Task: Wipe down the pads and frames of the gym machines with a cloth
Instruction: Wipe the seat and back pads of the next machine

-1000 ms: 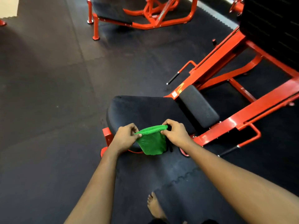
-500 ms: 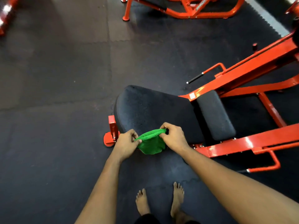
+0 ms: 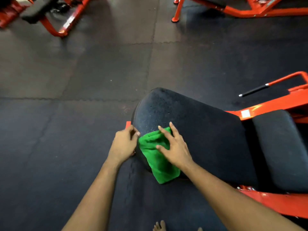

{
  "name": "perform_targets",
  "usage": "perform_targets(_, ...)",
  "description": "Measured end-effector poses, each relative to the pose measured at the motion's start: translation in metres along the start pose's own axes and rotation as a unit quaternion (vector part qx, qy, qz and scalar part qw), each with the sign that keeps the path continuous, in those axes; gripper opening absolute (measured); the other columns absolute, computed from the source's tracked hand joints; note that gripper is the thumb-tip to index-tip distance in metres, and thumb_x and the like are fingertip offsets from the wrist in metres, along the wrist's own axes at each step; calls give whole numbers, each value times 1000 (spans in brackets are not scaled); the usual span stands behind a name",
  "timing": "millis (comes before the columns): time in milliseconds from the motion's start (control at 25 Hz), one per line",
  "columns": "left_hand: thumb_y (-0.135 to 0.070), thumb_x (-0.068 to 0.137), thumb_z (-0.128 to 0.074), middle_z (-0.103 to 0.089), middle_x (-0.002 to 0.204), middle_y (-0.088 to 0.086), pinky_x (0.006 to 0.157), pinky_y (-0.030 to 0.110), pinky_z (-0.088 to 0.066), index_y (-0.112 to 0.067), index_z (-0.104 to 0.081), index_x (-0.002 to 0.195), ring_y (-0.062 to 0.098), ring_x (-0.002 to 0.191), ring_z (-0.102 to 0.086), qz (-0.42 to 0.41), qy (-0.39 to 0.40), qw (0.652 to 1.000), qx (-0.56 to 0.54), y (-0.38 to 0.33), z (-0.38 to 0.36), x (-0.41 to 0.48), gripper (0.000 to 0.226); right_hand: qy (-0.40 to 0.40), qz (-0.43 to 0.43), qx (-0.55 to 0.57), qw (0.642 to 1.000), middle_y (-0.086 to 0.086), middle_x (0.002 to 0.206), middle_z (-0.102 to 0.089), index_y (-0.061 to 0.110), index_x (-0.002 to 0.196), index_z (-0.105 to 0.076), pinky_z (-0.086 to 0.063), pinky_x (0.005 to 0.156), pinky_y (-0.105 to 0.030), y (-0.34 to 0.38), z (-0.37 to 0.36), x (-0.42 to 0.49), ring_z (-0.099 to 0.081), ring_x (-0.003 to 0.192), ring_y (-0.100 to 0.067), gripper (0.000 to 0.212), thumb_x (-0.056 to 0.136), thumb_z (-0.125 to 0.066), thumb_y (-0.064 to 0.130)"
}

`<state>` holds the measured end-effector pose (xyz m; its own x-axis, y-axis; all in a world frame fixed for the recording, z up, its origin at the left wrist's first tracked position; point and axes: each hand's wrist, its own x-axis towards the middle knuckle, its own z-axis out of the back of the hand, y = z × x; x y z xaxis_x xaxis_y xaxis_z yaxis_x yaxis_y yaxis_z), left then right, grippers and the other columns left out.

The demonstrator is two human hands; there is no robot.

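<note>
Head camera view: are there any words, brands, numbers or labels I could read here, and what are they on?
None can be read.
White sticker on the orange frame beside the back pad: too blurred to read.
White patch on the far-left machine: blurred, perhaps a label.
Green cloth: no print shows.

A gym: orange-framed machines [image 3: 275, 104] with black pads [image 3: 191, 130] stand on dark interlocking rubber floor mats [image 3: 75, 80].
</note>
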<state>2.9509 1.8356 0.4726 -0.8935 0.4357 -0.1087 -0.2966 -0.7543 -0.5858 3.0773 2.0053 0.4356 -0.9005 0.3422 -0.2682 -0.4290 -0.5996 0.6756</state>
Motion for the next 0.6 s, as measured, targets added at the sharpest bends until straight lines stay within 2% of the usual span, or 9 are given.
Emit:
perform_targets(40, -18, 97, -60, -68, 79, 1, 67, 31, -39, -16, -62, 86, 22, 73, -58, 2, -47, 999, 2, 16, -4, 18, 11, 28, 23, -45, 998, 9, 168, 14, 58, 153, -15, -27, 117, -56, -7, -25, 13, -13, 153, -27, 79, 87, -57, 68)
perform_targets(80, -17, 100, -56, -70, 84, 5, 68, 31, -37, -12, -63, 91, 23, 77, -58, 2, -82, 997, 0, 32, -12, 34, 13, 21, 45, -77, 996, 12, 165, 26, 60, 153, -3, -20, 117, -62, -15, -51, 20, 2, 155, -28, 83, 85, -47, 79)
perform_targets(160, -20, 104, -48, -73, 101, 3, 79, 30, -43, -14, -67, 103, 20, 94, -63, -12, -97, 995, -25, 64, -31, 67, 20, -70, 65, -98, 991, 13, 165, 25, 58, 153, 3, -15, 116, -65, -29, -88, 28, 9, 156, -28, 84, 83, -32, 87)
perform_targets(240, -34, 107, -41, -69, 119, -12, 102, 26, -43, -32, -66, 116, 5, 113, -60, -34, -46, 993, -103, 91, -52, 97, 27, -139, 88, -100, 981, 14, 167, 18, 57, 154, 0, -15, 118, -61, -39, -103, 34, 10, 156, -25, 84, 82, -26, 88)
perform_targets(320, -54, 103, -34, -61, 136, -15, 116, 37, -35, -42, -59, 129, 5, 131, -52, -53, -14, 983, -173, 107, -73, 115, 39, -165, 105, -93, 976, 15, 167, 16, 56, 155, -2, -15, 119, -59, -44, -106, 34, 12, 156, -22, 89, 77, -20, 94)
perform_targets(400, -60, 99, -30, -57, 143, -9, 118, 39, -33, -34, -53, 140, 9, 136, -48, -54, -26, 968, -243, 107, -89, 121, 53, -177, 108, -96, 974, 15, 167, 15, 55, 155, -2, -14, 120, -56, -44, -106, 37, 12, 156, -20, 100, 66, -9, 101)
perform_targets(520, -34, 109, -28, -63, 135, -4, 106, 20, -42, -17, -53, 141, 6, 125, -56, -69, -59, 938, -333, 102, -104, 112, 45, -196, 111, -103, 969, 15, 166, 17, 54, 155, 0, -10, 122, -52, -42, -111, 35, 13, 155, -16, 108, 60, -8, 104)
perform_targets(600, -27, 109, -29, -68, 126, -7, 105, 24, -45, -23, -63, 132, 6, 120, -60, -104, -68, 933, -338, 103, -109, 105, 41, -212, 132, -112, 962, 18, 165, 20, 54, 154, 7, -13, 123, -50, -46, -115, 31, 11, 155, -14, 101, 64, -12, 96)
